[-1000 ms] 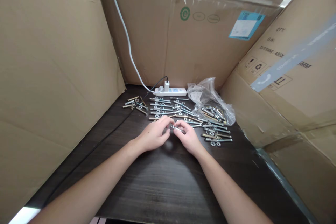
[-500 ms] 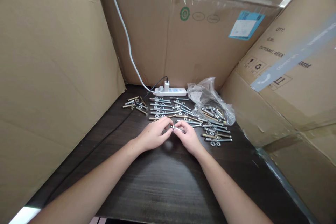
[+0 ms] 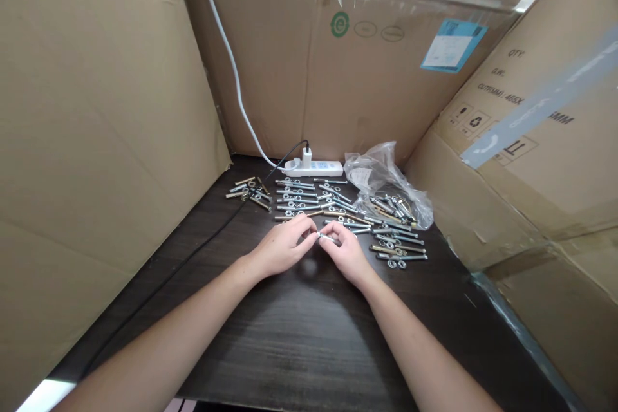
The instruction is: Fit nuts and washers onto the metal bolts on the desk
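My two hands meet over the dark wooden table (image 3: 299, 335), just in front of rows of metal bolts. My right hand (image 3: 346, 253) pinches a silver bolt (image 3: 329, 238) by its shank, lying roughly level. The fingertips of my left hand (image 3: 284, 246) are pinched on that bolt's left end, where a small nut or washer seems to sit; it is too small to make out. Behind the hands lie several long bolts with washers and nuts (image 3: 309, 199) in rows.
A clear plastic bag (image 3: 386, 190) with more bolts lies at the back right. A white power strip (image 3: 313, 168) with a plugged charger sits at the back, and a black cable (image 3: 193, 254) runs left across the table. Cardboard boxes (image 3: 96, 129) wall in all three sides.
The left fingers have shifted slightly on the bolt's end, as if turning it. Both hands stay in the same place.
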